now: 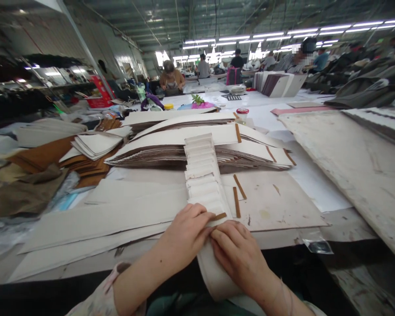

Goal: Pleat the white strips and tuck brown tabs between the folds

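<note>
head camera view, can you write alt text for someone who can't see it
A person's left hand and right hand hold an off-white strip beside a short brown band at the near edge of a worktable. Beyond lie overlapping pale pieces and bowed stacks of off-white sheets, with other people under ceiling lights behind.
</note>
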Tool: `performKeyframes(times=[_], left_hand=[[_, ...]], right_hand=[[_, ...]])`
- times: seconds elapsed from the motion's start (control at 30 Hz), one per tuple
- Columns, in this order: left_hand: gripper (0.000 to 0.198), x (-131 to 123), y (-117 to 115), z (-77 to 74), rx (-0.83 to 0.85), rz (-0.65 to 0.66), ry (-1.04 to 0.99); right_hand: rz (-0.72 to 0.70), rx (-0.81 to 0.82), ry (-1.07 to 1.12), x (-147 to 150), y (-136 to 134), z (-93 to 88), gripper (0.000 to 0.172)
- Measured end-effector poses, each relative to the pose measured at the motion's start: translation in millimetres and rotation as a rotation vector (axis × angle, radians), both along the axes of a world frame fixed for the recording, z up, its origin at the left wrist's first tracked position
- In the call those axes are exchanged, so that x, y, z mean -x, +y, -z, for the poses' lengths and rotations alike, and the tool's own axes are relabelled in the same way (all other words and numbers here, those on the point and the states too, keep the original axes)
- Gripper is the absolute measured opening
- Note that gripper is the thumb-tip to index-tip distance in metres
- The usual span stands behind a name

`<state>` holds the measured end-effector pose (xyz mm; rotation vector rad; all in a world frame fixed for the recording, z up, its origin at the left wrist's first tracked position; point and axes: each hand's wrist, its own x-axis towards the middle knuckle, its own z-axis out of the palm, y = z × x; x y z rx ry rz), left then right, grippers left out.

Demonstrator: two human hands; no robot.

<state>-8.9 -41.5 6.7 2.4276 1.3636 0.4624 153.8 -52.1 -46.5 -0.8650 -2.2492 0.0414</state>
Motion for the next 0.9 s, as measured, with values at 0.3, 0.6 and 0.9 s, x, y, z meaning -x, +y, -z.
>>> performKeyframes(times=[0.3, 0.6, 0.9], left_hand=[[0.020, 9, -12, 1.1, 0.040, -0.070, -0.116], [0.014, 9, -14, 8.8, 0.001, -0.057, -0.073], [0.024, 20, -25, 26.9, -0.007, -0.250, -0.278]], right_hand=[[0.247, -0.069, -0.072, 0, 3, 0.1, 0.043], [0.176, 0.017, -0.094, 8, 8, -11.5, 0.030], [0.162, 0.004, -0.113, 6, 6, -10.2, 0.030]])
